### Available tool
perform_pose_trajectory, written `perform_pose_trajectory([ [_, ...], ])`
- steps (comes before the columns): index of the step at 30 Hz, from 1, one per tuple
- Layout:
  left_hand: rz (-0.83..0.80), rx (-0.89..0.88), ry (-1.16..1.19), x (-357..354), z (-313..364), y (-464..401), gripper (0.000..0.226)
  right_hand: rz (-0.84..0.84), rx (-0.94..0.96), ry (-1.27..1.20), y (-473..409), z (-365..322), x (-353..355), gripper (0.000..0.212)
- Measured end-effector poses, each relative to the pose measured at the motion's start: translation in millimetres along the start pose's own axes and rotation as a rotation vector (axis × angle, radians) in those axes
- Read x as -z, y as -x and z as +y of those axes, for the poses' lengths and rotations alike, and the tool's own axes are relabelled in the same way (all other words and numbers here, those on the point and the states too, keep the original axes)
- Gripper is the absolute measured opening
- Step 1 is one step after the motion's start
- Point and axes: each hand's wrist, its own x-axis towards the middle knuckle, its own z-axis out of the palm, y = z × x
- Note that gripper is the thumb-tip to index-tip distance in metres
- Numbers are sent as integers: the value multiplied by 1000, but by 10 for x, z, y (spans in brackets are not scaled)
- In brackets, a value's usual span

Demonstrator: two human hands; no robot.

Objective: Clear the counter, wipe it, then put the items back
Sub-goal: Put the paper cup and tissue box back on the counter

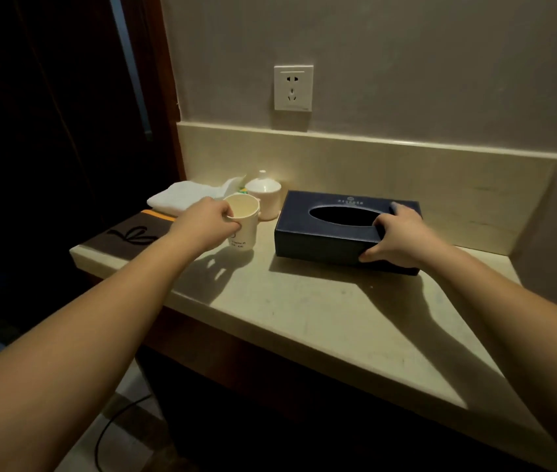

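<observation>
1. We see the left hand (207, 222) pinching the rim of the white paper cup (243, 221), thumb inside the mouth, fingers curled outside; the cup stands on the counter (304, 308) at 10 o'clock
2. The right hand (398, 238) grips the right end of the dark tissue box (331, 229), thumb on the front wall, fingers over the top by the oval slot; the box lies flat at 12 o'clock
3. We judge the cup light and crushable: hold it loosely. The box looks stiff and light; an end grip should do
4. The cup appears empty; no tissue shows in the slot
5. Behind the cup, touching or just beside it: a lidded white jar (265, 195), contents hidden, and a folded white towel (185, 195) at 11 o'clock
</observation>
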Motion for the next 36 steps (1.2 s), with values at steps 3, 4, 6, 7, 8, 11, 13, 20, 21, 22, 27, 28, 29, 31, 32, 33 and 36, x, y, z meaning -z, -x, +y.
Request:
perform_pose_trajectory([
  [3, -43, -10, -13, -87, -112, -238, 14, -37, -64, 15, -173, -89, -60, 70],
  [4, -53, -13, -21, -109, -151, -305, 14, -52, -80, 24, -224, -121, -79, 72],
  [6, -71, -20, -36, -154, -220, -418, 14, -73, -107, 35, -317, -189, -114, 75],
  [7, -81, -25, -43, -177, -249, -464, 14, -76, -117, 37, -360, -222, -128, 76],
  [8, -93, -31, -51, -201, -279, -506, 14, -77, -126, 40, -404, -254, -144, 76],
  [11, -112, -39, -49, -270, -354, -618, 23, -85, -150, 57, -523, -329, -188, 77],
  [13, -111, -58, -47, -304, -395, -679, 29, -93, -165, 56, -591, -364, -213, 76],
  [20, -51, -137, 17, -360, -555, -846, 38, -95, -178, 49, -757, -442, -282, 73],
  [21, -44, -151, 18, -362, -566, -864, 37, -98, -174, 50, -780, -449, -281, 72],
  [22, -38, -165, 19, -367, -576, -879, 35, -104, -170, 52, -802, -453, -279, 71],
  [27, -6, -199, 36, -401, -586, -941, 28, -133, -173, 64, -912, -455, -268, 68],
  [28, -5, -201, 39, -403, -584, -950, 28, -141, -176, 68, -926, -454, -265, 68],
  [29, -3, -202, 40, -404, -579, -956, 28, -147, -179, 73, -940, -453, -262, 68],
  [31, -1, -202, 48, -403, -570, -965, 28, -149, -180, 80, -956, -445, -267, 69],
  [32, -3, -201, 52, -404, -567, -972, 28, -145, -179, 81, -961, -438, -273, 69],
  [33, -5, -203, 55, -405, -566, -978, 28, -142, -178, 82, -967, -431, -282, 70],
  [36, -4, -212, 58, -403, -579, -991, 28, -141, -179, 76, -976, -416, -298, 70],
])
